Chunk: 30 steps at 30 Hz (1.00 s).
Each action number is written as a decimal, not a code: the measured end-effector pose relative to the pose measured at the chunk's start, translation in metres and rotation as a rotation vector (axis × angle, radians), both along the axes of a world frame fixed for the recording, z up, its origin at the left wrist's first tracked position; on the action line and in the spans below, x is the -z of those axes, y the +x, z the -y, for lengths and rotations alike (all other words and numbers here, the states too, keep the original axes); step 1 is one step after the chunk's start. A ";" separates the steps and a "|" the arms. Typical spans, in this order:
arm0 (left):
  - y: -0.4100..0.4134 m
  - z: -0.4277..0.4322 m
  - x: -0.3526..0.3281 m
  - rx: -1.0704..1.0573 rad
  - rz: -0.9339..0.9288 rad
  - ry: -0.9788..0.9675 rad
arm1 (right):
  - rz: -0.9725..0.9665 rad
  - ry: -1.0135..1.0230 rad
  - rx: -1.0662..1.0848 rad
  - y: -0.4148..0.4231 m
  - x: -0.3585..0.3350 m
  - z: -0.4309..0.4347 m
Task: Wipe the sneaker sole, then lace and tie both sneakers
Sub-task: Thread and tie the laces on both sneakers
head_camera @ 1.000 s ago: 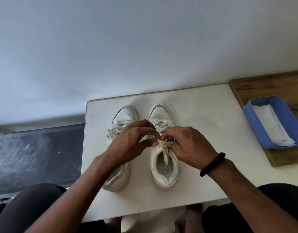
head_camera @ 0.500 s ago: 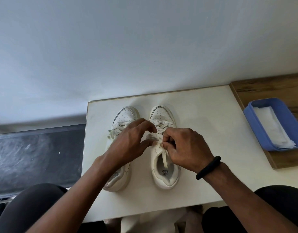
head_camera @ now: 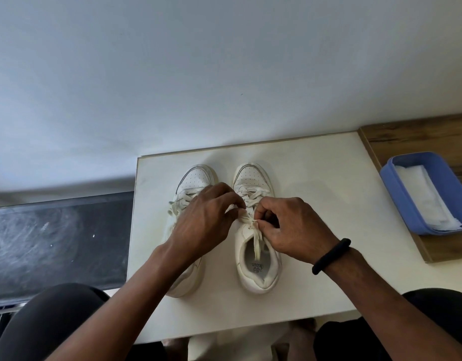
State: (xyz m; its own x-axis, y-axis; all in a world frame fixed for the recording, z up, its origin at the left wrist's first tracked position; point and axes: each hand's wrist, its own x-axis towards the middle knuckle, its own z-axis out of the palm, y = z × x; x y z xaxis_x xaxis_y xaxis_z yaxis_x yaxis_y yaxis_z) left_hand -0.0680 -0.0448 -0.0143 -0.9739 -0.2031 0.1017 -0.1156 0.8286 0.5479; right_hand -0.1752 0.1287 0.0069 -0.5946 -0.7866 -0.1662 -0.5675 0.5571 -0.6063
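The right grip [head_camera: 295,227] is closed in a pinch, thumb against forefinger, on the cream flat lace [head_camera: 257,243] right at the crossing over the tongue of the white leather low-top sneaker [head_camera: 251,177]. The left grip [head_camera: 203,222] is curled as well, its fingertips nipping another strand of the same lace just left of that crossing. How much of a loop it holds is hidden under the fingers. One free tail of the lace hangs from the crossing back into the sneaker's open collar. The sneaker stands upright on its sole, toe pointing away from the person, on the flat white bench [head_camera: 316,194].

The step in hand looks like tying the bow on this sneaker. To do it well, I judge the pinch at the crossing should keep the tension while the other strand is wrapped round and pushed through. Both loops should then be drawn outward evenly so the knot seats flat on the tongue, with the dangling tail lifted clear of the collar.

Just left of this sneaker, nearly parallel and partly under the left forearm, stands a second white sneaker [head_camera: 196,178]; lace loops show on it, so it seems tied. Well to the right of the sneaker, on a brown wooden board [head_camera: 420,136], a blue plastic tray [head_camera: 403,201] holds folded white wipes [head_camera: 428,199]. A black band [head_camera: 331,256] circles the right wrist.
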 end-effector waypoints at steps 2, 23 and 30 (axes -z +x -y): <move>0.000 -0.002 -0.002 -0.019 -0.047 0.001 | -0.003 -0.002 -0.003 0.001 0.000 0.000; 0.001 0.002 -0.004 0.062 0.126 0.070 | -0.041 0.028 -0.002 0.002 0.000 0.002; 0.000 0.005 -0.001 0.078 0.096 0.100 | -0.140 0.058 0.026 0.009 0.000 0.003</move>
